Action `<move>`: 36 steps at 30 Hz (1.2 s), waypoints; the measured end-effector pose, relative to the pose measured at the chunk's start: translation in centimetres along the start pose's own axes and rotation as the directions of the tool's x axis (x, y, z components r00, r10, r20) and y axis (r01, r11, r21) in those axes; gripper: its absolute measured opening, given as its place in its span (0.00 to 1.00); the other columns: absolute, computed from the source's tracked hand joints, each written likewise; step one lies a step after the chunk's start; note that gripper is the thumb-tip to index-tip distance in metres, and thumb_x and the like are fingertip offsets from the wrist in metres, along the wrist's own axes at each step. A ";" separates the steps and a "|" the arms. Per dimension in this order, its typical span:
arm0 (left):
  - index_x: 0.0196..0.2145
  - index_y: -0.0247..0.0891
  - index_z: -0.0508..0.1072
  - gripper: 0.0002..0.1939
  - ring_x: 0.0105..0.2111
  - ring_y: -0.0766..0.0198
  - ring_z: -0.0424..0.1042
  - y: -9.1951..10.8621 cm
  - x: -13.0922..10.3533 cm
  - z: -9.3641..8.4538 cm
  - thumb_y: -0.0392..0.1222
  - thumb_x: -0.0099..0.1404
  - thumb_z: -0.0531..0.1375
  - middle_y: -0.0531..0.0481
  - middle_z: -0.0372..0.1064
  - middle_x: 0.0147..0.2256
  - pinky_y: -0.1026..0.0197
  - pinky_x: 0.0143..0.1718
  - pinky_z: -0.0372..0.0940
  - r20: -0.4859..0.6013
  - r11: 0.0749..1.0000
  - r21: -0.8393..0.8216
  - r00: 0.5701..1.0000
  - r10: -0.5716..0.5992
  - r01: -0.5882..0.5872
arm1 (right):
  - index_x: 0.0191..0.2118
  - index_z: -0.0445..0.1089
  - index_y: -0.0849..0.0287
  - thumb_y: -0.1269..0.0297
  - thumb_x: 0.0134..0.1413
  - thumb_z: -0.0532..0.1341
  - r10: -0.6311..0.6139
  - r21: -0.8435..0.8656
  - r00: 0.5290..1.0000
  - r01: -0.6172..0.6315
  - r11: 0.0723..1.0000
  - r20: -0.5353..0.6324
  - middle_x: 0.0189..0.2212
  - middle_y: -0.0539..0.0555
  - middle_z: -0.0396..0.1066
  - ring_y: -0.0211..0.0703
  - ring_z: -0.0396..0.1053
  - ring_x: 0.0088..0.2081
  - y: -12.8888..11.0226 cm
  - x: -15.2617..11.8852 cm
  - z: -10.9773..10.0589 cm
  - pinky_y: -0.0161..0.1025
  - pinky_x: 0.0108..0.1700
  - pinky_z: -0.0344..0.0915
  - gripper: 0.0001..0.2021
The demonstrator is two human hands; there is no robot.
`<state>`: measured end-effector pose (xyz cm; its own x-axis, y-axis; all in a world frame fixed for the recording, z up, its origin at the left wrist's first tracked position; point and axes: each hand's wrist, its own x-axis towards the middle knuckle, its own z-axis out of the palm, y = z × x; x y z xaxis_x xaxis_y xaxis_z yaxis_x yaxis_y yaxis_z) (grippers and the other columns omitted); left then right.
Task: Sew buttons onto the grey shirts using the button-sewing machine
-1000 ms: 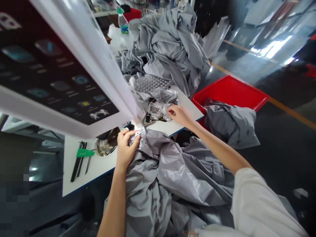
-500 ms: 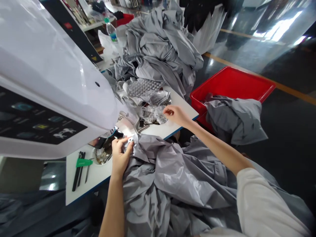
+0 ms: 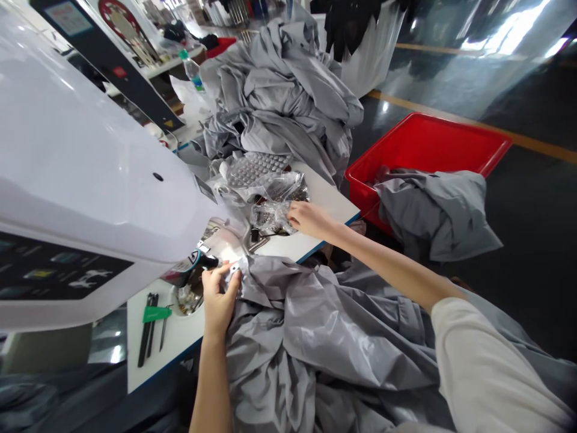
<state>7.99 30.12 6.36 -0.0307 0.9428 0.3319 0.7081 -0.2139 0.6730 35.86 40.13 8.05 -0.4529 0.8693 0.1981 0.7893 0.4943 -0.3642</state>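
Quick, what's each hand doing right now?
Left hand: closed, holding crumpled grey fabric.
Right hand: curled at the crinkled clear plastic bag; can't tell whether it's holding anything.

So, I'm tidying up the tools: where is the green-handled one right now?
In the head view, the green-handled tool lies on the white tabletop at lower left, to the left of the left hand, overlapping the black rods.

Head-worn view, facing forward-down, hands (image 3: 219, 305) near
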 end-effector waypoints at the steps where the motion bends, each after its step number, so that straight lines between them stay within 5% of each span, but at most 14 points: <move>1: 0.41 0.39 0.72 0.13 0.49 0.60 0.66 0.0 0.0 0.0 0.49 0.62 0.59 0.48 0.63 0.41 0.59 0.51 0.58 -0.002 1.000 0.002 1.000 -0.002 0.002 | 0.34 0.73 0.65 0.72 0.59 0.54 0.003 -0.018 1.000 -0.002 1.000 0.007 0.38 0.60 0.71 0.43 0.68 0.39 0.0 0.0 0.1 0.35 0.35 0.57 0.10; 6: 0.41 0.39 0.72 0.14 0.49 0.59 0.66 0.1 -0.1 -0.1 0.50 0.62 0.58 0.48 0.63 0.41 0.58 0.51 0.58 0.003 1.000 0.005 1.000 -0.010 0.010 | 0.30 0.72 0.64 0.75 0.55 0.55 0.008 0.005 0.998 -0.008 1.000 -0.054 0.35 0.59 0.71 0.41 0.67 0.37 0.2 0.0 0.6 0.34 0.33 0.56 0.09; 11: 0.41 0.40 0.72 0.14 0.49 0.59 0.66 0.3 -0.1 -0.1 0.50 0.62 0.58 0.48 0.63 0.40 0.58 0.50 0.59 0.002 1.000 0.001 1.000 -0.018 0.018 | 0.28 0.71 0.64 0.77 0.48 0.57 0.055 0.311 0.972 0.019 0.950 -0.228 0.31 0.54 0.70 0.36 0.66 0.31 0.9 -0.2 0.7 0.32 0.35 0.59 0.06; 17: 0.39 0.40 0.72 0.12 0.49 0.59 0.66 0.5 0.0 0.0 0.49 0.62 0.58 0.48 0.62 0.40 0.58 0.51 0.59 -0.005 1.000 -0.020 1.000 -0.004 0.004 | 0.30 0.71 0.62 0.67 0.47 0.60 0.211 0.769 0.960 0.006 0.639 -0.183 0.28 0.51 0.72 0.37 0.69 0.31 0.5 -2.1 -0.5 0.33 0.35 0.65 0.05; 21: 0.39 0.39 0.72 0.13 0.48 0.59 0.65 0.3 0.0 0.2 0.49 0.61 0.58 0.47 0.63 0.41 0.57 0.51 0.59 -0.011 0.999 -0.030 1.000 -0.011 0.011 | 0.31 0.72 0.62 0.65 0.45 0.62 0.239 0.869 0.968 -0.057 0.492 -0.072 0.27 0.51 0.73 0.37 0.71 0.32 -1.9 -3.6 -1.2 0.33 0.36 0.66 0.06; 23: 0.40 0.39 0.73 0.13 0.48 0.59 0.64 0.1 0.0 0.3 0.50 0.61 0.58 0.46 0.62 0.42 0.56 0.52 0.59 -0.016 0.999 -0.032 1.000 -0.025 0.024 | 0.30 0.71 0.62 0.66 0.46 0.62 0.223 0.852 0.972 -0.054 0.521 -0.074 0.27 0.51 0.73 0.37 0.71 0.31 -3.4 -3.9 -1.1 0.33 0.36 0.66 0.05; 29: 0.42 0.39 0.73 0.13 0.50 0.58 0.63 0.0 0.0 0.3 0.48 0.62 0.58 0.45 0.62 0.45 0.55 0.56 0.58 -0.014 0.999 -0.044 1.000 -0.010 0.010 | 0.32 0.70 0.60 0.71 0.53 0.56 -0.002 0.514 0.953 0.166 0.842 -0.304 0.32 0.53 0.73 0.38 0.70 0.34 -8.1 -2.9 1.5 0.35 0.40 0.66 0.05; 36: 0.42 0.41 0.73 0.12 0.50 0.60 0.64 0.1 0.0 0.1 0.46 0.63 0.59 0.47 0.63 0.45 0.57 0.55 0.59 -0.035 0.997 -0.064 0.999 0.038 -0.040 | 0.39 0.68 0.59 0.69 0.62 0.51 -0.295 0.149 0.916 0.343 0.927 -0.272 0.38 0.56 0.72 0.43 0.68 0.42 -11.6 -0.9 4.2 0.40 0.48 0.63 0.09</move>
<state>8.17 30.13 6.35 -0.0284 0.9244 0.3802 0.6620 -0.2676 0.7001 25.38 33.63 8.25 -0.5349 0.6528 0.5364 0.5149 0.7552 -0.4056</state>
